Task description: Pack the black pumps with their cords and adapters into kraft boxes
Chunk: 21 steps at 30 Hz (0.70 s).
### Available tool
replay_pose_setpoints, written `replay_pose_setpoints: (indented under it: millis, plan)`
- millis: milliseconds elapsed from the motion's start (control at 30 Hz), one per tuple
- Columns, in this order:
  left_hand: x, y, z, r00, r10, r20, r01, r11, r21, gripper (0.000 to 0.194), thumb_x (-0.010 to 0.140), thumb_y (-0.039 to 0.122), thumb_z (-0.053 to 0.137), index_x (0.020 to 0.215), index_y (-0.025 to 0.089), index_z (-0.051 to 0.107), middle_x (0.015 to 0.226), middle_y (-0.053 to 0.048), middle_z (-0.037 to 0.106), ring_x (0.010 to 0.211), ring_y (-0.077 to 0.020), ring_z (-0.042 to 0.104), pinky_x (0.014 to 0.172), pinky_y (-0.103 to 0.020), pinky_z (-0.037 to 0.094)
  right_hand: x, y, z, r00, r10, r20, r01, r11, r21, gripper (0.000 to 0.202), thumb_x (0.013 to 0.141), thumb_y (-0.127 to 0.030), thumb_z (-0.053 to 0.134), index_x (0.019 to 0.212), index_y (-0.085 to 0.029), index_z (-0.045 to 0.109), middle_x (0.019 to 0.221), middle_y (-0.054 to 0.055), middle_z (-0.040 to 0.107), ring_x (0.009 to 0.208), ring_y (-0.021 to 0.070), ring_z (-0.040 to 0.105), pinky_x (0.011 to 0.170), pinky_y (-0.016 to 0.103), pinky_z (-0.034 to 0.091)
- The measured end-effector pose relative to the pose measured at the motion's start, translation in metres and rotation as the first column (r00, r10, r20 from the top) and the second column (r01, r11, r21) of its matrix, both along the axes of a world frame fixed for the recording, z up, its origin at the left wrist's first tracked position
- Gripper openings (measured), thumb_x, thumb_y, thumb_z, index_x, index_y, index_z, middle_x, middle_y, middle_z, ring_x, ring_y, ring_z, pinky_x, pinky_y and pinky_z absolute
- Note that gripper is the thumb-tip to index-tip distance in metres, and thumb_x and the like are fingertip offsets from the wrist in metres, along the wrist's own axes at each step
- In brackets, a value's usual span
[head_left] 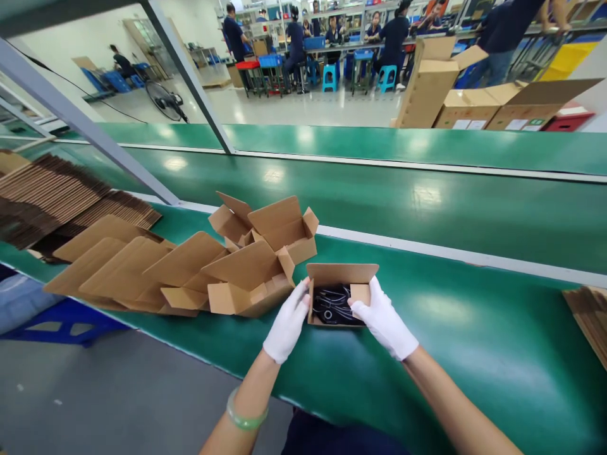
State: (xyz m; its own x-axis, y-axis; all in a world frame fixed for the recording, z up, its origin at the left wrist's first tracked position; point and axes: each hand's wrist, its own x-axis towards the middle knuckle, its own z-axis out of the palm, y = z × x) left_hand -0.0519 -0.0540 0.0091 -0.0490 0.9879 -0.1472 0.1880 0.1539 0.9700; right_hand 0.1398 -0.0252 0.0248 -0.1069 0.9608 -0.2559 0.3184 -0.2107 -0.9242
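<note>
A small open cardboard box (342, 274) stands on the green work surface in front of me, its lid flap raised at the back. Inside lie black cables (334, 306), loosely bundled, with a small ring-shaped part among them. My left hand (288, 325), in a white glove, grips the box's left side, fingers along the outer wall. On the other side, my right hand (383, 321), also gloved in white, holds the right wall, its thumb pressing over the right side flap (360, 294).
Several open cardboard boxes (246, 272) stand in a row to the left. Beyond them is a stack of flat cardboard (61, 196); more flat cardboard (588, 316) lies at the right edge. A white rail (403, 245) runs behind. Several people work across the room.
</note>
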Motion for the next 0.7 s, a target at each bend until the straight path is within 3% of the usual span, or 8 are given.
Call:
replay_pose_setpoints:
  millis: [100,167,300,367,467,567,633,700]
  plan:
    - [0.008,0.017,-0.003,0.952,-0.145,0.271,0.152,0.988,-0.005,0.051,0.083,0.039,0.055,0.128,0.019,0.043,0.135,-0.009,0.047,0.124,-0.026,0.044,0.104,-0.038,0.036,0.002,0.001,0.004,1.0,0.024,0.0,-0.024,1.0,-0.015,0.064,0.072,-0.032,0.055,0.13,-0.02,0.034,0.102,0.007,0.062,0.085,0.0205,0.06,0.077,0.036,0.05]
    - [0.012,0.026,-0.002,0.904,-0.158,0.397,0.183,0.983,-0.025,0.048,0.079,0.036,0.06,0.122,0.019,0.047,0.126,-0.009,0.055,0.114,-0.0275,0.052,0.096,-0.041,0.043,0.004,0.001,0.003,0.999,0.036,-0.025,-0.037,0.998,-0.042,0.064,0.072,-0.032,0.055,0.131,-0.021,0.032,0.104,0.007,0.061,0.086,0.0201,0.06,0.077,0.035,0.05]
    - [0.015,0.03,-0.004,0.891,-0.082,0.447,0.096,0.995,-0.01,0.022,0.073,0.035,0.066,0.085,0.018,0.062,0.121,-0.008,0.059,0.122,-0.0299,0.044,0.101,-0.043,0.035,0.008,-0.003,-0.01,0.979,0.041,-0.201,-0.037,0.999,0.021,0.047,0.074,-0.033,0.053,0.118,-0.026,0.04,0.115,0.006,0.053,0.088,0.0176,0.058,0.07,0.03,0.05]
    - [0.014,0.027,-0.005,0.902,-0.085,0.424,0.07,0.996,0.052,0.028,0.075,0.039,0.062,0.06,0.017,0.054,0.12,-0.008,0.059,0.128,-0.0295,0.037,0.105,-0.044,0.029,0.012,-0.005,-0.019,0.951,0.075,-0.301,-0.043,0.993,0.11,0.024,0.076,-0.034,0.052,0.098,-0.026,0.047,0.12,0.004,0.049,0.094,0.0172,0.055,0.072,0.028,0.049]
    - [0.007,0.022,-0.005,0.931,-0.195,0.31,0.156,0.977,0.146,0.038,0.08,0.041,0.053,0.052,0.018,0.041,0.119,-0.008,0.06,0.13,-0.0279,0.035,0.106,-0.049,0.026,0.023,-0.002,-0.025,0.927,0.167,-0.336,-0.115,0.979,0.171,0.014,0.08,-0.036,0.05,0.077,-0.024,0.046,0.124,0.003,0.047,0.105,0.0186,0.052,0.08,0.031,0.047]
    - [-0.003,0.014,0.001,0.939,-0.341,0.038,0.323,0.917,0.236,0.034,0.082,0.045,0.046,0.06,0.02,0.043,0.129,-0.009,0.052,0.134,-0.0269,0.028,0.108,-0.05,0.023,0.041,0.004,-0.021,0.905,0.353,-0.237,-0.3,0.925,0.234,0.018,0.084,-0.039,0.045,0.076,-0.023,0.05,0.133,0.005,0.042,0.115,0.0217,0.047,0.086,0.036,0.044]
    - [-0.008,0.008,0.009,0.902,-0.371,-0.221,0.421,0.871,0.255,0.03,0.08,0.048,0.048,0.071,0.02,0.045,0.137,-0.012,0.043,0.136,-0.028,0.022,0.107,-0.051,0.023,0.052,0.005,-0.013,0.87,0.492,-0.043,-0.458,0.837,0.299,0.023,0.085,-0.04,0.04,0.083,-0.023,0.055,0.141,0.007,0.035,0.121,0.0246,0.042,0.092,0.041,0.041]
    - [-0.011,0.002,0.017,0.818,-0.357,-0.451,0.497,0.833,0.244,0.039,0.07,0.054,0.06,0.082,0.02,0.044,0.141,-0.016,0.036,0.134,-0.0313,0.023,0.106,-0.052,0.024,0.059,0.003,-0.004,0.825,0.514,0.237,-0.566,0.757,0.326,0.027,0.082,-0.045,0.045,0.092,-0.023,0.056,0.145,0.01,0.029,0.125,0.0289,0.038,0.094,0.048,0.037]
